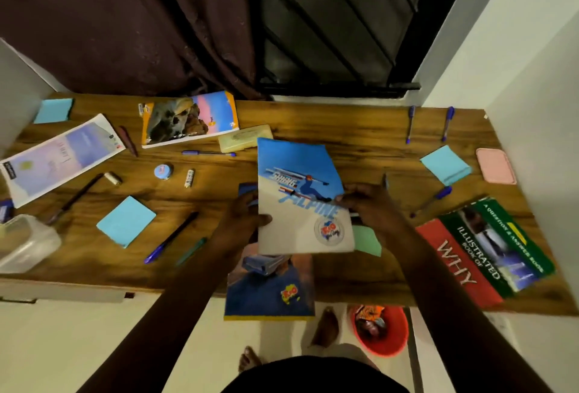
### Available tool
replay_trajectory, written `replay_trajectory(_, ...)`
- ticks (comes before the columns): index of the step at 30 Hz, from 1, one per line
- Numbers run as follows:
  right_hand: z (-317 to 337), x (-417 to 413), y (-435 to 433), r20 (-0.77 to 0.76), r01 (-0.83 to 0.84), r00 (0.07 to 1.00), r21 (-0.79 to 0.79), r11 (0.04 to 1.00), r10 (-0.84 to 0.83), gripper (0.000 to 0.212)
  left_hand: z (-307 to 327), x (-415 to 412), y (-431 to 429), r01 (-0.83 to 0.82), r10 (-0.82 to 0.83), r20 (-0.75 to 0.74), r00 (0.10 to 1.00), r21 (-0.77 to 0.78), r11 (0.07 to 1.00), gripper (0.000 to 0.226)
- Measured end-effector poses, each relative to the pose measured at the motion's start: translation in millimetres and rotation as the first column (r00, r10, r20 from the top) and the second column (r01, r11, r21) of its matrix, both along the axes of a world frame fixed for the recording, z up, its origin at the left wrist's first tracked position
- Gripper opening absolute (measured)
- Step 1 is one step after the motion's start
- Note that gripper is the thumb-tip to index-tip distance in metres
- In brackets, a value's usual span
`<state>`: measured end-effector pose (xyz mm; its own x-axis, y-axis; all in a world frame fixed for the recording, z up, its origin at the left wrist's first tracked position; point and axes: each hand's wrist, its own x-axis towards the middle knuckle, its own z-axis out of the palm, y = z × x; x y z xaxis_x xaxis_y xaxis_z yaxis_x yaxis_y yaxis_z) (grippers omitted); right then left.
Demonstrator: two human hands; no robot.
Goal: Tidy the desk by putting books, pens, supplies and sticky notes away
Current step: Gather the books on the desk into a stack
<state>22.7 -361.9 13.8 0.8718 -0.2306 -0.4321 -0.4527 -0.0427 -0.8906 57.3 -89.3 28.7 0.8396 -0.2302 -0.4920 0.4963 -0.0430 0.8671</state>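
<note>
We've got the ski notebook (300,192) at ctr frame, cover up, "ALPINE" readable, top right corner bent. It's held over the table (360,280); we can't tell if it's fully clear of the top. Left grip (242,220) has the lower left edge, thumb on the cover, other fingers hidden behind. Right grip (369,204) pinches the right edge abt halfway up. Both are curled onto the notebook.

Just below it a blue notebook (269,292) lies flat, near end overhanging the table's front edge. Something small and blue sits on its top end, too blurred to name. A green pad (368,240) peeks out beside the ski notebook's lower right corner.

Lower right: red book (454,264) and green book (501,242), side by side, touching, slanted. A pen (432,201) lies btwn them and the right grip. Right of ctr: blue pad (445,164), pink case (495,165) near it by the table's end. Upper right: two pens (411,123), apart, roughly parallel.

Left of ctr: 2nd blue pad (127,220), w/ a purple pen (170,237) and teal pen (191,250) just beside each other. Upper ctr: photo notebook (188,118), pale case (246,138) close by. Far left: booklet (59,154), clear box (25,242) at frame edge, 3rd blue pad (53,110) upper left.
</note>
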Motion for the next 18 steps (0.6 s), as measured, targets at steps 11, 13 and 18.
replay_trajectory(11, -42.9, -97.9, 112.5, -0.021, 0.116, 0.992, -0.170, 0.979, -0.121, 0.035, -46.9, -68.4, 102.4, 0.164, -0.183, 0.032, 0.983, 0.314, 0.935, 0.048)
replay_trajectory(13, -45.7, -104.5, 120.2, -0.011, 0.087, 0.996, -0.258, 0.962, -0.093, 0.032, -52.8, -72.5, 108.4, 0.178, -0.241, 0.100, 0.965, 0.422, 0.889, 0.051)
replay_trajectory(18, -45.3, -108.4, 127.6, -0.018, -0.020, 1.000, -0.434, 0.900, 0.014, 0.034, -66.5, -73.0, 113.6, 0.168, -0.309, 0.175, 0.935, 0.551, 0.818, 0.046)
